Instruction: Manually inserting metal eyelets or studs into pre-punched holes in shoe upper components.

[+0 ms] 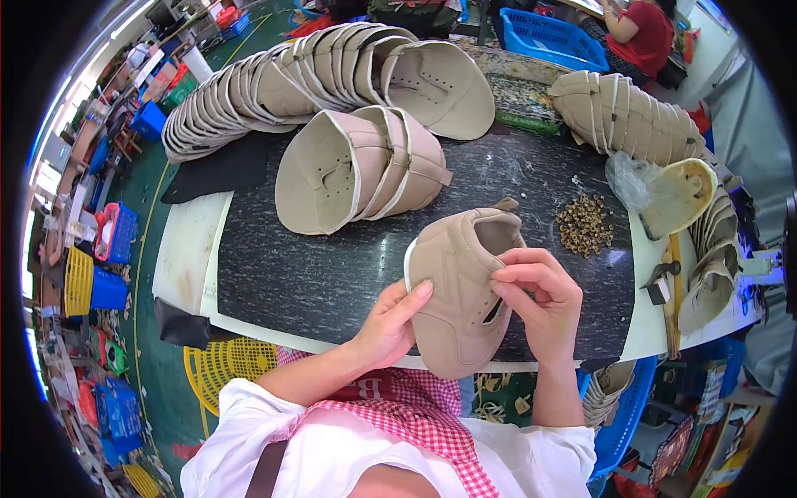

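A beige shoe upper [455,286] with white edging is held over the dark work surface, toe end toward me. My left hand [385,325] grips its left side, with the thumb on the outer face. At the right edge of the lace opening, beside the punched holes, my right hand [544,300] pinches thumb and forefinger together against the upper. Whether something small sits between those fingertips is hidden. A heap of small brass-coloured eyelets [585,226] lies to the right. Farther off, a short nested stack of similar uppers [320,174] rests on the table.
A long curved row of nested uppers [274,87] lines the back left, and another row [627,116] the back right. A hammer [671,290] and a cream tray with a plastic bag [685,195] are at right. Beyond, a person in red [639,37] sits near a blue basket [552,40].
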Demonstrator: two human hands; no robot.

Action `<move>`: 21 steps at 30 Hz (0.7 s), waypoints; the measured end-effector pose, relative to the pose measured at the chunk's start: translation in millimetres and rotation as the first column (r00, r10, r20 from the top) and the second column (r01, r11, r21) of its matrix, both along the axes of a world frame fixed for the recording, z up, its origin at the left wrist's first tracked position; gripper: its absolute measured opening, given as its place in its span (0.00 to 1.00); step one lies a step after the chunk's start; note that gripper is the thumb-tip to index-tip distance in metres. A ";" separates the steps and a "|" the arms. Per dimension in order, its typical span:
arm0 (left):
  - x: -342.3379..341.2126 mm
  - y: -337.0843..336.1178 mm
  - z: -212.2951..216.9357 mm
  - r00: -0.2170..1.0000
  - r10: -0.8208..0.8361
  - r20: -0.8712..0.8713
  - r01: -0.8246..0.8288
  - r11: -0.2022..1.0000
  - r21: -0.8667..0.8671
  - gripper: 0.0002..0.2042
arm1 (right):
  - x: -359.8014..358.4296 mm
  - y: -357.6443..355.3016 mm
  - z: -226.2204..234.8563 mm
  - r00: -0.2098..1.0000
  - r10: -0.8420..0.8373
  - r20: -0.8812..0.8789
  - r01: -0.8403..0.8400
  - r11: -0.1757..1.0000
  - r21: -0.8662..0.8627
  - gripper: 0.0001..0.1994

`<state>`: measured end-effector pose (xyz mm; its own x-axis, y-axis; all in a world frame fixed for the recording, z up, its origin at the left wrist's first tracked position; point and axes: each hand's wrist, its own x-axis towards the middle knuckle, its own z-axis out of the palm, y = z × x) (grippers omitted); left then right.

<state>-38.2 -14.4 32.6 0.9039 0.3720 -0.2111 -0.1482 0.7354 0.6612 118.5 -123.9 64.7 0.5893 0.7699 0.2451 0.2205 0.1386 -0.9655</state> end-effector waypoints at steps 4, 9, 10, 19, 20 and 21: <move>-6.1 8.5 2.7 0.997 -0.056 0.049 0.057 0.998 -0.013 0.21 | -2.1 -1.1 2.3 0.989 0.081 -0.120 -0.071 0.993 0.090 0.07; 5.8 10.1 27.9 0.982 -0.185 0.051 0.176 0.974 0.145 0.26 | -3.7 3.2 -0.9 0.837 0.345 -0.425 -0.236 0.928 0.288 0.07; 9.5 11.0 27.3 0.978 -0.203 0.053 0.194 0.971 0.141 0.26 | -2.3 -0.2 -1.4 0.844 0.327 -0.425 -0.220 0.934 0.283 0.07; 35.3 17.2 24.6 0.993 -0.091 0.080 0.084 0.992 0.094 0.25 | 92.3 -65.4 -27.5 0.648 -0.524 0.552 0.693 0.707 -0.142 0.11; 38.1 16.4 24.5 0.993 -0.088 0.079 0.080 0.992 0.092 0.25 | 113.0 -83.4 -48.9 0.614 -0.537 0.578 0.758 0.604 -0.245 0.10; 39.6 15.4 23.5 0.995 -0.069 0.072 0.063 0.994 0.085 0.25 | 120.1 -89.6 -54.6 0.625 -0.529 0.574 0.749 0.615 -0.248 0.10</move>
